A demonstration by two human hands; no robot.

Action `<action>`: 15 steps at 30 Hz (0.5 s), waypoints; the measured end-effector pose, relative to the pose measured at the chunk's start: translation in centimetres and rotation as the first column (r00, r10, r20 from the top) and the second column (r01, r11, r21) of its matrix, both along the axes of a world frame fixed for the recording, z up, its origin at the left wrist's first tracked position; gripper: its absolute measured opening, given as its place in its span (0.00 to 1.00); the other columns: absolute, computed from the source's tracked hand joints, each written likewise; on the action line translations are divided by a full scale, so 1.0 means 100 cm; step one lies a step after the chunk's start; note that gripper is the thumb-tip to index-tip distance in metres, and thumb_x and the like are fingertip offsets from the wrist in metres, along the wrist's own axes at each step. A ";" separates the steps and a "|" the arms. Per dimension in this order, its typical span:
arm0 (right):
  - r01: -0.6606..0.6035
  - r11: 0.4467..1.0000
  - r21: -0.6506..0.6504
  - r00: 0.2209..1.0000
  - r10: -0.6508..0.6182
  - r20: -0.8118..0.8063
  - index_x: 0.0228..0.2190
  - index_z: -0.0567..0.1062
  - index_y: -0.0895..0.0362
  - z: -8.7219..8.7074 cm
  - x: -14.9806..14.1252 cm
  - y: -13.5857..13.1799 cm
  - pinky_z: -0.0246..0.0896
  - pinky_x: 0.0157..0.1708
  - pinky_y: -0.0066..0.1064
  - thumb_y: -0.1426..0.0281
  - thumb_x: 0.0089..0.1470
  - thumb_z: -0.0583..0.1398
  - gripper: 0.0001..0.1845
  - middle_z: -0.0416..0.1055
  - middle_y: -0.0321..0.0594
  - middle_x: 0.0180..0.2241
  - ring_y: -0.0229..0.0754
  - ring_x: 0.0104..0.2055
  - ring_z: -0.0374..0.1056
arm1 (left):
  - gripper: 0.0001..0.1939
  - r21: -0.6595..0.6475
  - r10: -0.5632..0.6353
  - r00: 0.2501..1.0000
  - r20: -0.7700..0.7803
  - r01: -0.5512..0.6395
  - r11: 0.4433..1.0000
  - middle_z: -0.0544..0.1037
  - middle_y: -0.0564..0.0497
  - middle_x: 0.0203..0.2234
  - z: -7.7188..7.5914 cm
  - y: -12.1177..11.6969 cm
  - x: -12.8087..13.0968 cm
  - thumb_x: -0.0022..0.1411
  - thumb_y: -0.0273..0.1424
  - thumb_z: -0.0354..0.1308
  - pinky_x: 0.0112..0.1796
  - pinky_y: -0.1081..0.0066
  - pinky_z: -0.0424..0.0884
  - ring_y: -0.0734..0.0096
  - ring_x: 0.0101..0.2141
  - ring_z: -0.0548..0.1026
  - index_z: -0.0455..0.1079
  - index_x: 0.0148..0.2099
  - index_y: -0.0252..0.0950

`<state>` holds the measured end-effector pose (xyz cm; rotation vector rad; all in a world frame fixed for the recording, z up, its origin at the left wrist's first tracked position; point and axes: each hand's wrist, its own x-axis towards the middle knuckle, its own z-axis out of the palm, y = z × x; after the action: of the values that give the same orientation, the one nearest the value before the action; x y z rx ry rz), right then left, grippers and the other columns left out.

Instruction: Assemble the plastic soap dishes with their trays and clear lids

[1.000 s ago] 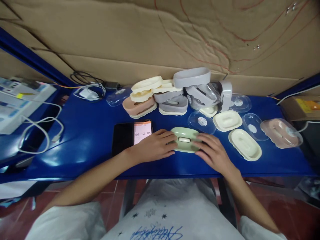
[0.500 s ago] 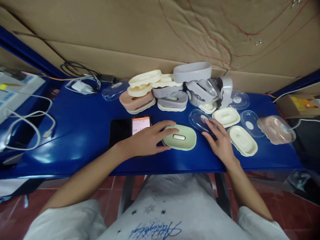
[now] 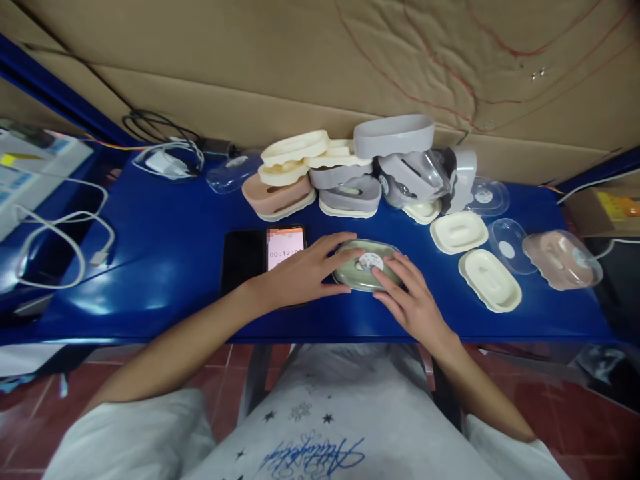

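In the head view, a pale green soap dish (image 3: 345,277) lies on the blue table near its front edge. Over it sits a clear plastic lid (image 3: 383,248) with a round white sticker. My left hand (image 3: 305,268) curves around the left end of the dish, its fingers and thumb on either side. Coming from the right, my right hand (image 3: 413,299) has its fingertips on the top and right side of the lid. Whether the lid is fully seated cannot be made out. Just left of the dish, partly behind my left hand, lies a phone (image 3: 286,243) showing a timer.
Behind are stacked soap dish parts: cream tray (image 3: 295,148), pink shell (image 3: 277,193), grey shell (image 3: 395,135). To the right lie cream trays (image 3: 490,280), a clear lid (image 3: 507,247) and a covered pink dish (image 3: 563,260). White cables (image 3: 65,230) lie at left; cardboard (image 3: 225,80) stands behind.
My right hand has carried the clear lid leftward from the table onto the green soap dish. My left hand stays at the dish's left end. The view has shifted slightly.
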<state>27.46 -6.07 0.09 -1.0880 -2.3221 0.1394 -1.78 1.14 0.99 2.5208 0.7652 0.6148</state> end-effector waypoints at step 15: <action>0.008 1.000 0.013 0.998 -0.009 0.064 0.78 0.49 0.38 -0.003 -0.007 0.001 0.62 0.72 0.66 0.70 0.71 0.63 0.46 0.72 0.49 0.66 0.59 0.74 0.63 | 0.37 -0.081 -0.003 0.999 -0.040 -0.001 0.997 0.62 0.39 0.76 0.001 0.006 -0.008 0.73 0.46 0.67 0.70 0.49 0.68 0.48 0.72 0.67 0.60 0.77 0.45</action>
<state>26.78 -5.98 -0.25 -1.1107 -2.3713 0.0875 -2.58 1.78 1.05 2.4658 0.7870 0.5233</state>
